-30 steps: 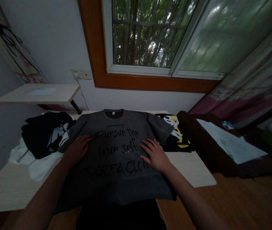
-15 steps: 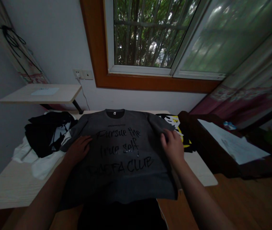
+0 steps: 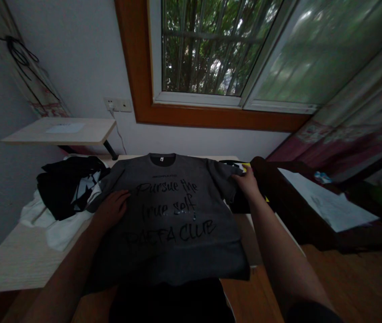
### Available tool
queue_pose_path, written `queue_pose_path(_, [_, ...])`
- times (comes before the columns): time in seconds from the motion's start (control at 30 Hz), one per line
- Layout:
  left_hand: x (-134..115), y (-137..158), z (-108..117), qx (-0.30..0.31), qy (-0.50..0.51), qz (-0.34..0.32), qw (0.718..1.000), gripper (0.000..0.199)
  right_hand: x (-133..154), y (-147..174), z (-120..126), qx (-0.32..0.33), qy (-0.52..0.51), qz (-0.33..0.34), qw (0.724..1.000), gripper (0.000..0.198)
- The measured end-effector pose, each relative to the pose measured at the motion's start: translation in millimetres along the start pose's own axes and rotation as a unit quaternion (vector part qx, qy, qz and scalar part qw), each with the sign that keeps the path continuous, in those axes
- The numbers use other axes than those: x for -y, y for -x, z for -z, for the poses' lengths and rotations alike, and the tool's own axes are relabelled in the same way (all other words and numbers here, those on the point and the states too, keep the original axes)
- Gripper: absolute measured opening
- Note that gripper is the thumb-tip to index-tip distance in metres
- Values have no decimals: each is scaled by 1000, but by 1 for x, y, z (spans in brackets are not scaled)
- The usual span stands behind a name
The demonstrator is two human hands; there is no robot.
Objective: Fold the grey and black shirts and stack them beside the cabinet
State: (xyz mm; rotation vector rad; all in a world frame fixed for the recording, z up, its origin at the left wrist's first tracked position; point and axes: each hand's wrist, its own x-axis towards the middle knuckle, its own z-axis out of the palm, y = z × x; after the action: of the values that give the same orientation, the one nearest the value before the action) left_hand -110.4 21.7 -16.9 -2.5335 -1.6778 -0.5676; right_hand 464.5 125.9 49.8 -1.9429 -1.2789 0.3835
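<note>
A dark grey T-shirt lies front up, its collar toward the wall and its hem hanging over the near table edge. Black lettering covers its chest. My left hand rests flat on the left side of the shirt by the sleeve, fingers stretched out. On the other side, my right hand pinches the outer end of the right sleeve. Partly hidden behind that hand is a folded black garment with a yellow and white print.
To the left, a heap of black clothes and white cloth sits on the pale table. A raised shelf stands behind it. Off to the right are a dark brown piece of furniture and a white sheet.
My right hand has moved up and outward to the sleeve's end, and the right sleeve now spreads out with its opening showing. My left hand stays in place.
</note>
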Motion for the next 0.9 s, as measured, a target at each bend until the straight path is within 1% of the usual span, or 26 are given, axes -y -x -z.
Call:
queue_pose_path(0.1, [2, 1, -2, 1, 3, 2, 1000, 43, 13, -8, 1, -55, -70, 59, 994, 71])
queue_pose_path(0.23, [2, 1, -2, -1, 10, 9, 1000, 42, 36, -17, 8, -108, -76, 121, 984, 65])
queue_pose_path(0.37, [1, 2, -1, -1, 12, 17, 1000, 42, 55, -17, 12, -115, -49, 203, 971, 61])
queue_pose_path(0.43, [1, 2, -1, 0, 12, 18, 1000, 42, 65, -12, 11, -109, -31, 242, 964, 59])
queue_pose_path(0.5, [1, 2, -2, 2, 12, 15, 1000, 42, 76, -5, 9, -94, -15, 263, 960, 56])
queue_pose_path(0.63, [1, 2, -1, -2, 14, 13, 1000, 42, 103, 16, 0, -27, 3, 261, 965, 56])
queue_pose_path(0.7, [1, 1, -1, -3, 16, 13, 1000, 42, 114, 30, -8, 26, -19, 267, 963, 54])
queue_pose_path(0.73, [0, 1, 0, -3, 17, 12, 1000, 42, 119, 37, -12, 66, -45, 272, 959, 53])
queue_pose_path(0.77, [0, 1, 0, -3, 19, 11, 1000, 42, 122, 44, -16, 120, -80, 276, 950, 53])
queue_pose_path(0.83, [-1, 1, 1, -5, 20, 12, 1000, 42, 125, 57, -24, 240, -155, 269, 920, 52])
queue_pose_path(0.87, [-1, 1, 1, -5, 19, 11, 1000, 42, 125, 61, -26, 289, -185, 259, 903, 51])
queue_pose_path(0.9, [-2, 1, 2, -4, 18, 11, 1000, 42, 123, 64, -27, 319, -204, 247, 892, 49])
